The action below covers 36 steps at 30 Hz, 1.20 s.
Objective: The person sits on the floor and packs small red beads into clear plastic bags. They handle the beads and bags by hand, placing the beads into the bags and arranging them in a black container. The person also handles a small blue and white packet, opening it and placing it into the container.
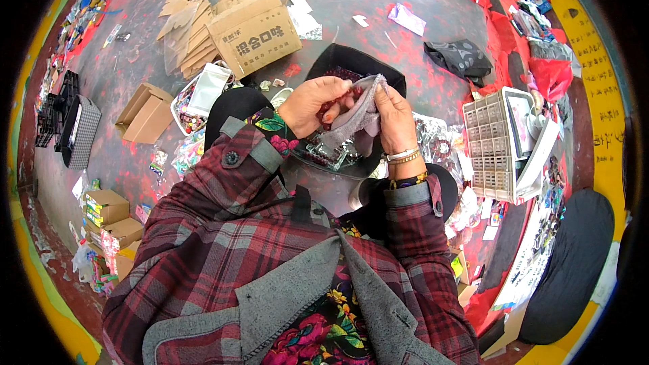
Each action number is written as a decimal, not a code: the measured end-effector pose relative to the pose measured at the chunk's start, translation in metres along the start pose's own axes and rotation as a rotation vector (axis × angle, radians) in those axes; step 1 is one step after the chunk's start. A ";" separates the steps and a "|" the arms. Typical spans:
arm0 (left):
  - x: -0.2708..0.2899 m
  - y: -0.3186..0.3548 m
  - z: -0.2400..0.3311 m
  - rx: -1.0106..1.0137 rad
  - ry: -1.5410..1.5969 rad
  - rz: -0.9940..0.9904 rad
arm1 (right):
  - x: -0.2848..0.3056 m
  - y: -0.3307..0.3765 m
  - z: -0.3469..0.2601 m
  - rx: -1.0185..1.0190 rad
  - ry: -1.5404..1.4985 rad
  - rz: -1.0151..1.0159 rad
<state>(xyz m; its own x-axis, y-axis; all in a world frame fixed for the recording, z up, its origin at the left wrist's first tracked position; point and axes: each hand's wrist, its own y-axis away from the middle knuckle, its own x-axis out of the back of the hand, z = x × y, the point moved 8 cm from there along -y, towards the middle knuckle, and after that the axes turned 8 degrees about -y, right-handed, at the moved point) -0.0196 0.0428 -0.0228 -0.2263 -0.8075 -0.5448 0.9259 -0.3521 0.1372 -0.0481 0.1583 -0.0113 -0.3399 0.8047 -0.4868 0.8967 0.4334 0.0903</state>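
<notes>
A soft grey-mauve cloth (353, 124) is stretched between my two hands. My left hand (312, 105) is closed, its thumb along the upper edge of the cloth and its curled fingers partly tucked into the fold. Something dark red, like beads, shows in the gap by those fingers; I cannot tell whether it is held. My right hand (397, 122) pinches the gathered other end of the cloth between thumb and fingers. Both hands are over a black bin (385, 67) between my knees, with dark red pieces and shiny clear plastic wrapping inside.
Flattened cardboard and a printed carton (257, 35) lie ahead on the left, with a small open box (144, 113) nearer. A white basket (182, 109) of small goods touches my left side. A beige plastic crate (488, 145) stands right, before a black bag (458, 59).
</notes>
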 end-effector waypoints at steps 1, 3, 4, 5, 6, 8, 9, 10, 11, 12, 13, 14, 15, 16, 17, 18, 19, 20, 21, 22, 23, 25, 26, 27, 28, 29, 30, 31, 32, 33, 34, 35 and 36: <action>0.000 0.000 0.003 -0.022 0.032 0.021 | -0.001 0.001 -0.001 0.030 0.036 -0.007; -0.003 0.001 0.009 -0.065 0.095 0.062 | -0.006 0.002 -0.001 0.089 0.107 -0.020; -0.004 0.001 0.009 -0.081 0.125 0.030 | -0.009 0.003 -0.003 0.110 0.164 -0.036; -0.004 0.000 0.007 -0.076 0.114 0.030 | -0.006 0.002 -0.005 0.136 0.200 -0.020; -0.003 0.000 0.005 -0.071 0.103 0.031 | -0.002 0.001 -0.006 0.161 0.235 -0.004; -0.003 0.000 0.003 -0.053 0.084 0.026 | 0.002 0.002 -0.009 0.200 0.313 0.030; -0.003 0.000 0.002 -0.040 0.075 0.019 | 0.003 0.004 -0.012 0.215 0.356 0.048; -0.003 0.000 0.001 -0.027 0.066 0.011 | 0.003 0.005 -0.014 0.230 0.398 0.067; -0.003 0.000 -0.003 0.002 0.038 -0.003 | 0.003 0.005 -0.013 0.228 0.392 0.065; 0.000 -0.001 -0.008 0.032 0.009 -0.017 | 0.003 0.005 -0.012 0.226 0.385 0.062; -0.001 -0.001 -0.010 0.061 -0.019 -0.033 | 0.004 0.005 -0.012 0.225 0.379 0.060; -0.003 -0.002 -0.008 0.043 -0.004 -0.039 | 0.007 0.004 -0.008 0.188 0.333 0.061; -0.005 -0.002 -0.006 0.026 0.011 -0.045 | 0.011 0.002 -0.004 0.151 0.287 0.062; -0.007 -0.002 -0.003 0.008 0.026 -0.049 | 0.010 0.000 -0.002 0.114 0.240 0.061; -0.006 -0.002 0.000 -0.020 0.051 -0.039 | 0.007 0.000 -0.001 0.105 0.173 0.042; -0.006 -0.002 0.003 -0.048 0.077 -0.029 | 0.001 0.001 -0.001 0.095 0.105 0.022; -0.005 -0.002 0.005 -0.076 0.103 -0.020 | -0.003 0.001 -0.001 0.086 0.039 0.002; -0.005 -0.002 0.006 -0.087 0.128 -0.023 | -0.005 0.002 -0.003 0.094 0.082 -0.007; -0.005 -0.001 0.007 -0.098 0.154 -0.026 | -0.007 0.003 -0.004 0.102 0.125 -0.017; -0.007 0.000 0.009 -0.108 0.179 -0.029 | -0.008 0.003 -0.005 0.110 0.168 -0.025; -0.007 0.001 0.009 -0.096 0.180 -0.002 | -0.008 0.003 -0.007 0.130 0.171 -0.019; -0.010 0.002 0.010 -0.073 0.183 0.053 | -0.005 0.003 -0.008 0.170 0.178 -0.008; -0.009 0.002 0.008 -0.054 0.163 0.031 | 0.000 0.002 -0.008 0.172 0.225 0.008; -0.005 0.001 0.005 -0.034 0.143 0.008 | 0.005 0.002 -0.007 0.175 0.272 0.024; -0.005 0.001 0.003 -0.014 0.123 -0.014 | 0.008 0.002 -0.007 0.176 0.319 0.040; -0.006 0.001 0.000 0.022 0.104 -0.025 | 0.008 0.002 -0.007 0.176 0.324 0.039; -0.008 0.001 -0.002 0.057 0.084 -0.037 | 0.007 0.003 -0.007 0.176 0.328 0.038; -0.010 0.002 -0.004 0.093 0.063 -0.050 | 0.006 0.003 -0.008 0.178 0.333 0.038; -0.008 0.001 -0.007 0.095 0.053 -0.048 | 0.005 0.003 -0.006 0.159 0.305 0.034; -0.003 0.000 -0.011 0.097 0.043 -0.047 | 0.004 0.003 -0.005 0.141 0.276 0.030; -0.004 0.000 -0.010 0.099 0.033 -0.045 | 0.003 0.002 -0.003 0.122 0.249 0.025; -0.004 0.000 -0.007 0.070 0.053 -0.021 | 0.002 0.002 -0.001 0.092 0.207 0.008; -0.006 0.001 -0.004 0.041 0.073 0.002 | 0.000 0.003 0.000 0.061 0.166 -0.009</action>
<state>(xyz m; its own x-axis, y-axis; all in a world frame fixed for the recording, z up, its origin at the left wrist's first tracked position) -0.0165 0.0488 -0.0227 -0.2004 -0.7722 -0.6030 0.9129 -0.3706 0.1711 -0.0458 0.1595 -0.0114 -0.3860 0.8589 -0.3367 0.9070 0.4199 0.0312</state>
